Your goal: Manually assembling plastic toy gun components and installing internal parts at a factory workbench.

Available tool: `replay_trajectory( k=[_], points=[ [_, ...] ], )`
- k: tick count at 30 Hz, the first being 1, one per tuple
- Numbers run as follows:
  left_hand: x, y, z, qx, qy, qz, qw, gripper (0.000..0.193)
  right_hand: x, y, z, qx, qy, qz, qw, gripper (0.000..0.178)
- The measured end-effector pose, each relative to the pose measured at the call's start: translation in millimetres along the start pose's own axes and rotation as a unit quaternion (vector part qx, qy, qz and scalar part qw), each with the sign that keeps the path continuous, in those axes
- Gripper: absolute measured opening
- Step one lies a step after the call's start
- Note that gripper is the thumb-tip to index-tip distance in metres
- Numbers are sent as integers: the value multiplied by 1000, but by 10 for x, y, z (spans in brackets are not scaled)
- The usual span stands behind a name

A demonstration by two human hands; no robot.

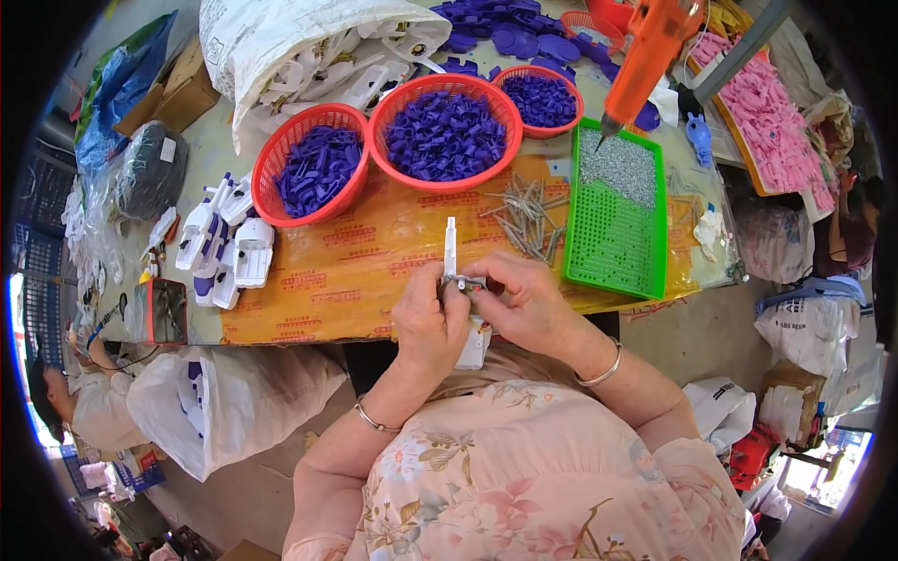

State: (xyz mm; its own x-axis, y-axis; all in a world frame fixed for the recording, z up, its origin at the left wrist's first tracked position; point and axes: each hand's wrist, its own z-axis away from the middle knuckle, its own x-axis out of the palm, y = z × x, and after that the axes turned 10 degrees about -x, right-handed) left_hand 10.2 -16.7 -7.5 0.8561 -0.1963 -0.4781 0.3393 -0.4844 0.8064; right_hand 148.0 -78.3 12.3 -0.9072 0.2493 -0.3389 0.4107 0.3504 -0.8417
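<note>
Just over the near edge of the table [337, 271], the left hand [430, 316] pinched a white plastic piece [451, 241], its narrow end toward the far edge. The right hand [520, 294] closed thumb and finger at the middle, perhaps on a small part. A green tray [613, 238] lay toward the right edge, near silvery screws [529, 222].

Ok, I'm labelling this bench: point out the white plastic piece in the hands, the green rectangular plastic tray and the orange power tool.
White plastic piece [451, 245]: head view, narrow tip.
Green plastic tray [613, 238]: head view, perforated section.
Orange power tool [644, 61]: head view, casing.
</note>
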Motion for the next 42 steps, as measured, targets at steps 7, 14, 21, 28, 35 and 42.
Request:
replay_trajectory(
  k=[7,14,21,28,35,42],
  points=[
    [-34,43,17,-105,-41,94,989,11,-22,-16,20,15,-11,-18,1000,18],
    [-63,108,15,-188,-67,164,966,6,-15,-9,29,11,-9,-20,1000,18],
    [-131,130,-30,-268,-105,252,924,6,-23,13,46,-7,-14,15,1000,20],
    [-230,156,-105,-372,-147,301,866,6,-59,8,68,-26,-28,51,998,19],
    [-270,189,-169,-412,-177,362,817,10,-118,4,47,-11,-32,27,999,18],
    [-298,128,-189,-406,-181,413,795,12,-131,-34,6,-2,-34,0,999,19]
  ],
)
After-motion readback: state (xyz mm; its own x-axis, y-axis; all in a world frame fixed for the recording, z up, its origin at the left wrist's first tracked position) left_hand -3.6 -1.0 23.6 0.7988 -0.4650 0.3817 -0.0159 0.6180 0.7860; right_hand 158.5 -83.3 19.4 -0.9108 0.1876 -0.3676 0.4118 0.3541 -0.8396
